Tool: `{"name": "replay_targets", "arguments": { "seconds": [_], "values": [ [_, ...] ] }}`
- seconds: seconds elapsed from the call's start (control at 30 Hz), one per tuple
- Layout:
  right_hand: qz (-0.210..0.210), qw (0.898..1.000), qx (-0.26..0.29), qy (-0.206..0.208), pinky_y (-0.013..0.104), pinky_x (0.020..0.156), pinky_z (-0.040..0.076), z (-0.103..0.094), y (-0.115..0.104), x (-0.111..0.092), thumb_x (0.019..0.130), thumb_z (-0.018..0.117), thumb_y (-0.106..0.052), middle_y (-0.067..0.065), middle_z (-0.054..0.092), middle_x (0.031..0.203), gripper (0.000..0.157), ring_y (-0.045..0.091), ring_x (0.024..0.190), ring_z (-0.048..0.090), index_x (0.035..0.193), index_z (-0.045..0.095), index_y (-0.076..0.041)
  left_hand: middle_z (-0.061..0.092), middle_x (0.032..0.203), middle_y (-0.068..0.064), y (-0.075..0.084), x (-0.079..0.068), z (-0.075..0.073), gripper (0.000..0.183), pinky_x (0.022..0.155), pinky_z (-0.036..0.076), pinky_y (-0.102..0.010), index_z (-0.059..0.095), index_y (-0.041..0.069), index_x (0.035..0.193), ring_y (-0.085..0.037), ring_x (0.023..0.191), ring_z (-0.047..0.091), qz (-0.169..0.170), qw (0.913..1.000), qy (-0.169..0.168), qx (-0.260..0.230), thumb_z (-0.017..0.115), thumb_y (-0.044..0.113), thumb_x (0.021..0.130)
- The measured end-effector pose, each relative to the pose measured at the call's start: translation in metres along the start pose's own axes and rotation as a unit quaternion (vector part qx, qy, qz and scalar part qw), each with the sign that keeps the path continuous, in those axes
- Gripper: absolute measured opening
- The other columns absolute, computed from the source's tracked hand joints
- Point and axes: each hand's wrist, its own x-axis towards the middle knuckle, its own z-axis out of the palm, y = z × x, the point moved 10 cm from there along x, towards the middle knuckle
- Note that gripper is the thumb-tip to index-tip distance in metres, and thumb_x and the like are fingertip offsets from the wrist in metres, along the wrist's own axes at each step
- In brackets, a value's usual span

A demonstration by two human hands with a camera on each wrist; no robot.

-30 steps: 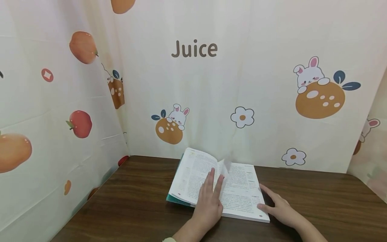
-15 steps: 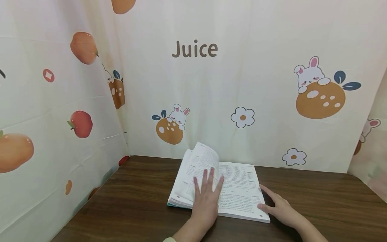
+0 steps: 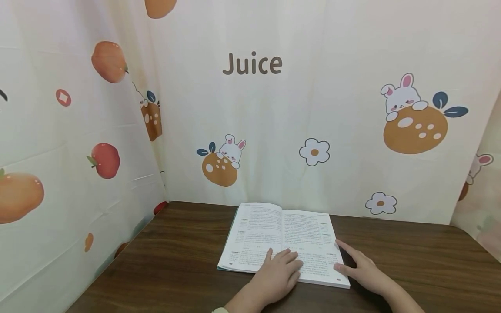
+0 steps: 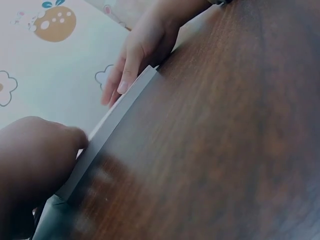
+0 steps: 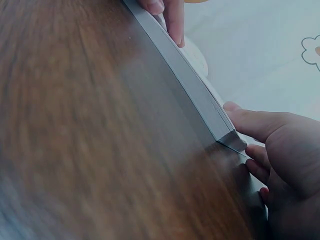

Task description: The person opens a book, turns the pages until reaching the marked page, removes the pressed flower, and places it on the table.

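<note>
An open book [image 3: 263, 226] lies on the table, both printed pages facing up and a teal cover edge showing at the left. My left hand [image 3: 275, 278] rests on the lower middle of the pages, across the fold, its fingers pointing right. At the book's right edge, my right hand [image 3: 364, 271] holds the side, with the thumb on the page and the other fingers along the outer edge. The right wrist view shows that thumb [image 5: 242, 117] over the book's corner and the fingers beside the page block [image 5: 192, 82]. The left palm is hidden.
The dark wooden table [image 3: 168, 261] extends to both sides of the book. Behind it hangs a pale curtain [image 3: 274, 113] printed with fruit, rabbits and flowers; another curtain [image 3: 47, 130] closes off the left side.
A raised group of pages has turned to the left and now lies flat. My left hand has swept left with it, then come back right and lower onto the pages. The right hand has stayed put.
</note>
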Motion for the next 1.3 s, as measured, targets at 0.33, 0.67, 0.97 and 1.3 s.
{"name": "replay_targets", "arguments": {
  "seconds": [0.33,0.67,0.97,1.3],
  "values": [
    [0.01,0.997,0.061,-0.042,0.075,0.091,0.016,0.003,0.005,-0.002,0.082,0.066,-0.039,0.033,0.016,0.144,0.081,0.057,0.128,0.011,0.146,0.025,-0.009,0.046,0.136,0.009,-0.003,-0.001,0.0,0.039,0.095,0.029,-0.066,0.057,0.029,0.124,-0.015,0.129,0.037,-0.016,0.9992,-0.006,-0.037,0.047,0.049,0.092],
    [-0.022,0.999,0.041,0.001,0.072,0.092,0.019,0.0,-0.002,0.001,0.08,0.069,-0.039,0.031,0.023,0.143,0.085,0.054,0.128,0.018,0.144,0.024,-0.005,0.046,0.136,0.01,-0.006,0.0,0.0,0.048,0.097,0.028,-0.064,0.057,0.028,0.123,-0.013,0.129,0.038,-0.032,0.9986,-0.009,-0.042,0.044,0.057,0.088],
    [-0.017,0.999,-0.009,0.033,0.071,0.088,0.026,-0.001,-0.004,0.002,0.089,0.055,-0.046,0.029,0.031,0.142,0.077,0.052,0.125,0.028,0.143,0.025,-0.001,0.053,0.128,0.011,-0.01,0.002,-0.005,0.035,0.098,0.029,-0.06,0.054,0.025,0.123,-0.01,0.124,0.043,-0.061,0.9964,0.019,-0.055,0.05,0.041,0.093],
    [0.017,0.999,0.038,-0.002,0.071,0.093,0.019,-0.002,-0.002,0.002,0.099,0.031,-0.042,0.024,0.026,0.146,0.062,0.05,0.13,0.019,0.145,0.024,0.0,0.067,0.106,0.002,-0.026,0.004,-0.024,0.026,0.094,0.041,-0.05,0.061,0.011,0.114,-0.011,0.104,0.06,-0.113,0.976,0.13,-0.133,0.047,0.021,0.095]
  ]
}}
